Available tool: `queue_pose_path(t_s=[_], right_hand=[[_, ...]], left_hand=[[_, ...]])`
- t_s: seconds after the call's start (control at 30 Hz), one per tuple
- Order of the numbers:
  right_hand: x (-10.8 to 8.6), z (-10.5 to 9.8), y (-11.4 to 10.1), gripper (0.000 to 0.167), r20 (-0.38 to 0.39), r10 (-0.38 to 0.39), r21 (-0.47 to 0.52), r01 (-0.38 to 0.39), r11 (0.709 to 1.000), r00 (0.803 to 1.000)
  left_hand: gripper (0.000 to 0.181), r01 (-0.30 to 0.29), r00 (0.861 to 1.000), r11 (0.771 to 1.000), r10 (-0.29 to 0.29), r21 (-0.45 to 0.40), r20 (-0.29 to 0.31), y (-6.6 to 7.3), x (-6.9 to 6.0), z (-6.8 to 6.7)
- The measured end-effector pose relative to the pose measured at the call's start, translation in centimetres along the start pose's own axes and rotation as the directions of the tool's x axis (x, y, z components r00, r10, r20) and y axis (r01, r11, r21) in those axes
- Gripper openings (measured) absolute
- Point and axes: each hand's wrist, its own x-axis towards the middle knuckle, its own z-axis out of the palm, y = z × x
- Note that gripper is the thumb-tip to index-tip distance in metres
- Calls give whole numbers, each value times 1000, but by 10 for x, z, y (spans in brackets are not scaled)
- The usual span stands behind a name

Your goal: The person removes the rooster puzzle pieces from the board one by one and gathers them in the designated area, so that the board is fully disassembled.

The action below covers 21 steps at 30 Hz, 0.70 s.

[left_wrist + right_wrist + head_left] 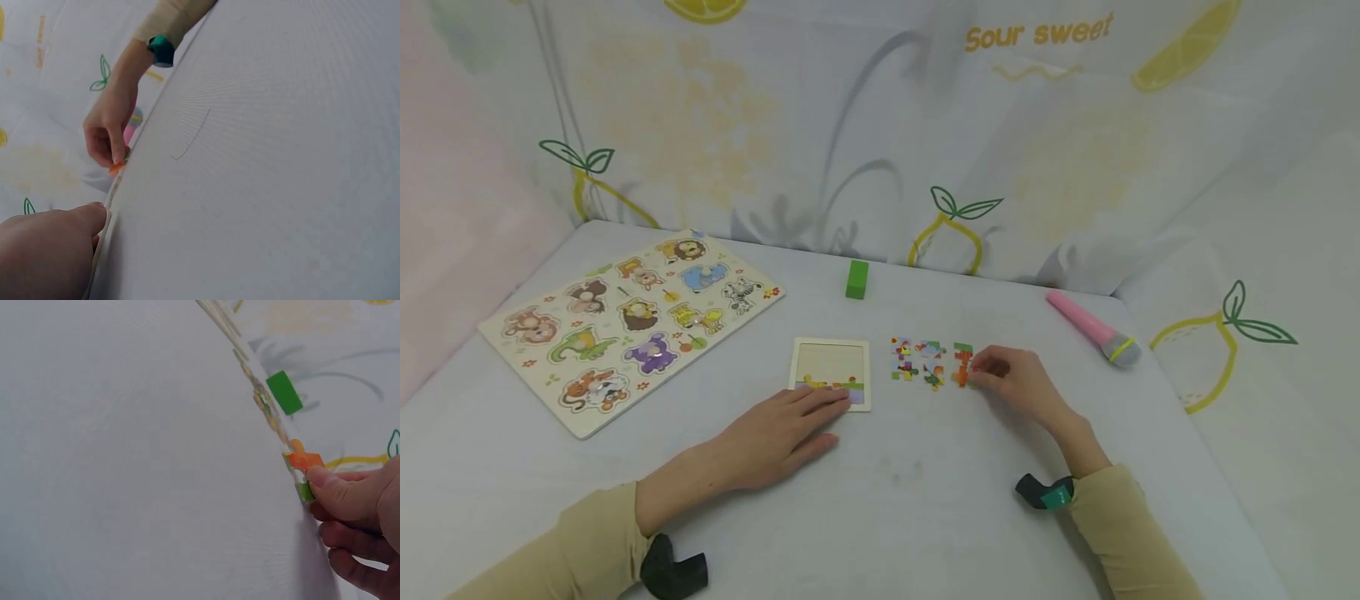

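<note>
Head view: elevated, facing forward and down, widest; covers tabletop [895, 525] and backdrop [805, 108]. Left-wrist view: low, close, steeply canted, facing across toward the right fingers [116, 140]. Right-wrist view: likewise low and canted, nearest the orange puzzle piece [305, 460]. All three share that piece.

A square frame [831, 364] lies flat—partly bare; rightward, an orange jigsaw piece [305, 461] is pinched.

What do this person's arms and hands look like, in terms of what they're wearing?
Both the left hand and right hand are bare, with no gloves or rings visible. The left sleeve and right sleeve are tan. A black, angular device sits at each wrist; the right device carries a green patch.
</note>
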Motion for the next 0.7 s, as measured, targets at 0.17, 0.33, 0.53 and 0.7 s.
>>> queue_pose_path(t_s=[0.17, 0.33, 0.53, 0.7], right_hand=[[0, 4, -1, 12, -28, -23, -33, 22, 999, 999], [2, 7, 1, 11, -44, -33, -97, 28, 995, 998], [2, 8, 1, 11, -42, -34, -118, 29, 993, 999], [1, 7, -3, 17, -39, -8, -110, 3, 994, 999]], left_hand=[[52, 10, 1000, 1000, -10, -4, 11, 1, 0, -1], [52, 5, 1000, 1000, -5, -9, 3, 2, -1, -2], [52, 12, 1000, 1000, -12, -7, 23, 3, 0, -3], [52, 16, 1000, 1000, -16, -6, 25, 3, 0, -4]])
